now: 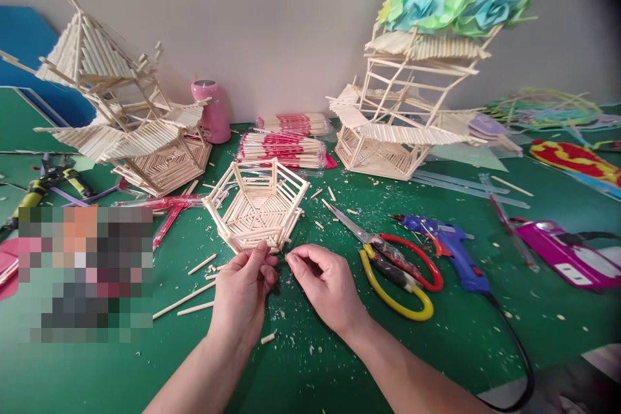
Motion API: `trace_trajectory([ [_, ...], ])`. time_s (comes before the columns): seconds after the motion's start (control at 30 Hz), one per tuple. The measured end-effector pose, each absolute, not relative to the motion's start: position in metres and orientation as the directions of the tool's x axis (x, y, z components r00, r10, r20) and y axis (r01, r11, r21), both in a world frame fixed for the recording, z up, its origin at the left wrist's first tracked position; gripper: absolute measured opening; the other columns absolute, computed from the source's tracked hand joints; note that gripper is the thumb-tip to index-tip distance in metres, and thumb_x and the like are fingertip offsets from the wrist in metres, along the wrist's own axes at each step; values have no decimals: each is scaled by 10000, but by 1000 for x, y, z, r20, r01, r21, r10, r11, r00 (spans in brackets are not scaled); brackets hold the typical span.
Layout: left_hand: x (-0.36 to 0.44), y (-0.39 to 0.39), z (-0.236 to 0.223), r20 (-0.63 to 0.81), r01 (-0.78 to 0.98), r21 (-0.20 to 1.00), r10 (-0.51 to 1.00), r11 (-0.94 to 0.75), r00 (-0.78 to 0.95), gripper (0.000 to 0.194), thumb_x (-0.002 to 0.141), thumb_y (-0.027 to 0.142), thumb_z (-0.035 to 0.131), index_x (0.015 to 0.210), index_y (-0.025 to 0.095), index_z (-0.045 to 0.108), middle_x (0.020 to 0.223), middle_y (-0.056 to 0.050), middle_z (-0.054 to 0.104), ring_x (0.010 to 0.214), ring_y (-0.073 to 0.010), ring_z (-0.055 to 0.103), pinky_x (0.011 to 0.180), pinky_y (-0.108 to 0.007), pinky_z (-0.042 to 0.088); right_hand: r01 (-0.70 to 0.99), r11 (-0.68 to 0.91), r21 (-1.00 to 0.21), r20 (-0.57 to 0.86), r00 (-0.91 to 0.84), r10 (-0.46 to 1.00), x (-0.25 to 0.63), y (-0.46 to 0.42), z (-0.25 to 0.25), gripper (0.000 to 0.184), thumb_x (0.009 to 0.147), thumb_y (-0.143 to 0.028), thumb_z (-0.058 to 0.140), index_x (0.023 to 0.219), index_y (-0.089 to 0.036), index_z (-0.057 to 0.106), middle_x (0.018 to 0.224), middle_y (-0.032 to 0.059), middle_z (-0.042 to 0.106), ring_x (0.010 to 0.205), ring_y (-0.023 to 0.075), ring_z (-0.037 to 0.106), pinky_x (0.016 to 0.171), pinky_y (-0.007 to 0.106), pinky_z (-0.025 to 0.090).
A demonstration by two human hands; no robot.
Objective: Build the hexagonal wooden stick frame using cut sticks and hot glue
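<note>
A small six-sided frame of pale wooden sticks (259, 217), with slatted sides and a ringed stick floor, sits on the green table. My left hand (242, 288) is closed at its near edge, the thumb lying over the lowest sticks and the other fingers curled under. Just right of that edge, my right hand (325, 284) is closed in a pinch, thumb against forefinger. Whatever its fingertips hold is too small to make out. Loose sticks (196, 307) lie left of my left hand. Scissors (395, 265) with red and yellow handles rest right of my right hand.
A blue glue gun (449, 249) with a black cord lies right. Two larger stick pavilions (165, 165) (383, 149) stand behind, left and right. Between them are bagged stick bundles (281, 149) and a pink bottle (213, 116). Pliers (33, 197) lie left, beside a blurred patch.
</note>
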State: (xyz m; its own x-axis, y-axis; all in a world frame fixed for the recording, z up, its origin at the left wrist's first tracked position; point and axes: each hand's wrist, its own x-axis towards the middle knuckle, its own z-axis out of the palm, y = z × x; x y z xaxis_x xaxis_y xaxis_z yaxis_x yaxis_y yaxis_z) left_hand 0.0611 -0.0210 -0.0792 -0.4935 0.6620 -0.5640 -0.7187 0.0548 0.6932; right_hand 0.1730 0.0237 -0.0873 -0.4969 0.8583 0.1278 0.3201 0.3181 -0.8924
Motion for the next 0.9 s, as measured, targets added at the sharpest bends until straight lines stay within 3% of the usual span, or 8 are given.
trace_trajectory([
  [0.9, 66, -20, -76, -576, -709, 704, 605, 25, -550, 479, 306, 305, 876, 613, 93, 577, 453, 10, 582, 379, -25, 416, 375, -131, 338, 274, 300, -914, 121, -520, 845, 174, 24, -89, 230, 839, -273, 490, 691, -145, 611, 612, 18, 578, 531, 112, 471, 493, 206, 369],
])
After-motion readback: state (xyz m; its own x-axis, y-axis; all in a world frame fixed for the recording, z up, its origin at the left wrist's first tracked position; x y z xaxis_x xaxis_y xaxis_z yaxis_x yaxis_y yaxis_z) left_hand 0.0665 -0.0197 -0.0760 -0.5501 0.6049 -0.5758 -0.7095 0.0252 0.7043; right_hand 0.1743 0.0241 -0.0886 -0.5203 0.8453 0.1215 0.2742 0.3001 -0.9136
